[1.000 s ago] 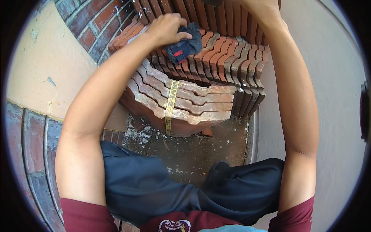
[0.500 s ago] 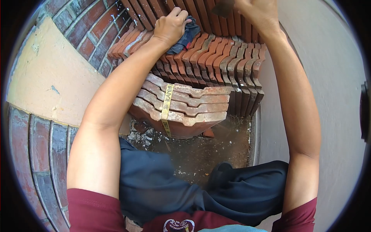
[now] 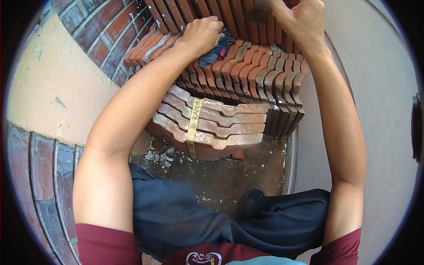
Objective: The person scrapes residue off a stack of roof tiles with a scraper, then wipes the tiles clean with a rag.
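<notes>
My left hand (image 3: pixel 204 35), its fingers curled, rests at a dark blue cloth (image 3: pixel 216 53) with a small red patch, lying on a row of orange clay roof tiles (image 3: pixel 247 66). At the top right, my right hand (image 3: pixel 304 22) is closed on a dark flat blade-like tool (image 3: pixel 259 12), whose handle is hidden in the fingers. The blade is in front of more upright tiles (image 3: pixel 225 17). Nearer to me, a bundle of several weathered tiles (image 3: pixel 229 128) is bound with a yellow printed strap (image 3: pixel 194 121).
A brick wall (image 3: pixel 46 168) with a cream panel (image 3: pixel 57 92) stands at the left, and a smooth grey wall (image 3: pixel 380 132) at the right. White crumbs and a tile fragment (image 3: pixel 239 154) lie on the dirty floor (image 3: pixel 221 181) between my legs and the bundle.
The view has shifted slightly, so the tiles sit a little lower and further right. My left hand still lies at the cloth, and my right hand still holds the tool.
</notes>
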